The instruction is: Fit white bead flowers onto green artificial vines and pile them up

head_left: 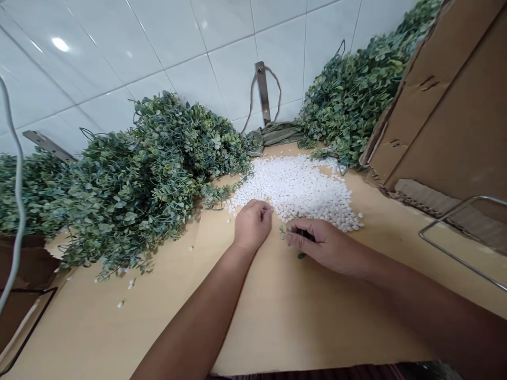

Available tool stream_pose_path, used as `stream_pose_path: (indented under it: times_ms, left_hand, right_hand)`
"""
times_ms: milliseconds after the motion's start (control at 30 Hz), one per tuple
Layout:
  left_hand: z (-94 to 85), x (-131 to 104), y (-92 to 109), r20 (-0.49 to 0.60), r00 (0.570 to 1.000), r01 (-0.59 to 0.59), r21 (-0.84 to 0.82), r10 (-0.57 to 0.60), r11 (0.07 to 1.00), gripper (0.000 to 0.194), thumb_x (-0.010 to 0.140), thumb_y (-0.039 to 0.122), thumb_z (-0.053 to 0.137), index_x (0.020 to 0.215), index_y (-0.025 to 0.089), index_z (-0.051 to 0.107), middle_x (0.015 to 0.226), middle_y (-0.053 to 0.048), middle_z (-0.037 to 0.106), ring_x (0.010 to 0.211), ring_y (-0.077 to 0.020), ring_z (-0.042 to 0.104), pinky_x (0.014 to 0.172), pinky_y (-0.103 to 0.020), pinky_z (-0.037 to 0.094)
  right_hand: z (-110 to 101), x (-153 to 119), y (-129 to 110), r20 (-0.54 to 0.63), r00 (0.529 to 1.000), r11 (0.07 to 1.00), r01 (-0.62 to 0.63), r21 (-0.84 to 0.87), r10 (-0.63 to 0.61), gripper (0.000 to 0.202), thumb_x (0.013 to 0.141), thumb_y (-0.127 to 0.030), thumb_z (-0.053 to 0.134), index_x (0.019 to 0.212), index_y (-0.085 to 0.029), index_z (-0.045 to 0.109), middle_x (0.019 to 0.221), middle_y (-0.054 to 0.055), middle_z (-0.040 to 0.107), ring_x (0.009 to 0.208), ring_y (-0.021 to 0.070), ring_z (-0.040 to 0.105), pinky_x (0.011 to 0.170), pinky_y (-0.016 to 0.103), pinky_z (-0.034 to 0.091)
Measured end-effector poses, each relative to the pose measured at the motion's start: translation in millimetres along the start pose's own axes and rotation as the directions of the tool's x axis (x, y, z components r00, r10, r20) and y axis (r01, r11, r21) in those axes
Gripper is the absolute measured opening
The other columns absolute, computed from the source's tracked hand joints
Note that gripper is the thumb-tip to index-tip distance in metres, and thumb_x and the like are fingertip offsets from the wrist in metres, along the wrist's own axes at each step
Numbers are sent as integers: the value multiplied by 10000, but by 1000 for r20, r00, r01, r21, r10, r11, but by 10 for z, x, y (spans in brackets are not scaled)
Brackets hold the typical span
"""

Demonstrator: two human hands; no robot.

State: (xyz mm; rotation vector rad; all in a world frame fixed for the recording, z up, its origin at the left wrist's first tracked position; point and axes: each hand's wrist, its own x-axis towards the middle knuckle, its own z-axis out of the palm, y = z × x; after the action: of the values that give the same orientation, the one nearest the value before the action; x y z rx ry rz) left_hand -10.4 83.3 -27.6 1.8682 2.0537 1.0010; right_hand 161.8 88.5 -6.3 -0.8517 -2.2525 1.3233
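A spread of small white pellet-like pieces (293, 182) lies on the tan board (190, 311) in front of me. My left hand (253, 224) rests at the near left edge of these pieces, thumb and fingers pinched together; whatever is between the fingertips is too small to make out. To its right, my right hand (322, 245) is curled around a small green artificial leaf sprig (282, 231), whose leaves poke out past the fingertips and below the palm. The two hands are apart.
Heaps of artificial greenery lie on the left (146, 174) and at the back right (352, 95). A cardboard box (447, 105) and a bent metal wire (430, 227) stand at right. A metal bracket (262, 92) leans on the tiled wall. A pale cable (18, 195) hangs at far left.
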Motion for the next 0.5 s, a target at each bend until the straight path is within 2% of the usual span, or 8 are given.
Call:
stream_pose_path:
  times_ms: [67,133,200,267,333,433,500]
  left_hand:
    - [13,18,-20,-20,993,110,-232,-117,966,59,739,186,552,724,183,609,677,9,591,601,-116,515,614,-252,416]
    - [19,30,-19,-5,977,186,-453,-212,872,24,712,177,569,703,168,590,618,29,569,543,-91,486,566,-226,402]
    - [11,22,6,20,968,216,-582,-252,784,30,690,173,581,713,158,592,616,34,572,522,-74,474,549,-210,398]
    - [-10,-14,51,80,961,249,-663,-264,706,100,679,201,600,767,158,621,635,35,588,510,-62,464,538,-203,393]
    - [-41,-72,108,185,944,314,-754,-271,577,163,658,238,636,800,160,654,652,31,604,504,-52,460,522,-197,383]
    - [-88,-163,191,350,899,431,-814,-262,389,196,602,260,706,764,153,686,648,16,618,509,-44,476,504,-188,375]
    - [-112,-200,234,432,867,493,-813,-247,309,220,572,270,742,751,149,698,643,9,624,512,-44,487,505,-188,381]
  right_hand:
    - [-25,-39,0,29,1000,997,-13,80,11,360,819,-514,461,685,-180,442,608,-31,405,571,115,417,519,232,332]
    - [-48,-60,-10,28,999,988,-24,152,19,359,811,-506,472,661,-183,429,600,-33,398,576,115,429,529,233,359]
    - [-61,-62,-16,2,999,981,-36,193,36,362,808,-488,475,618,-186,414,569,-41,365,550,107,410,510,227,362]
    - [-63,-53,-14,-23,998,976,-50,213,56,363,804,-463,480,583,-184,410,542,-51,320,515,95,371,477,216,336]
    - [-57,-46,-6,-40,996,967,-62,249,74,343,798,-440,487,588,-172,448,541,-52,329,504,87,359,466,210,318]
    - [-50,-45,11,-82,990,945,-87,315,118,287,776,-402,514,660,-142,544,567,-40,402,519,83,378,478,208,317]
    - [-50,-48,22,-126,980,934,-105,342,156,260,755,-378,546,669,-134,572,562,-41,417,512,77,369,471,202,301]
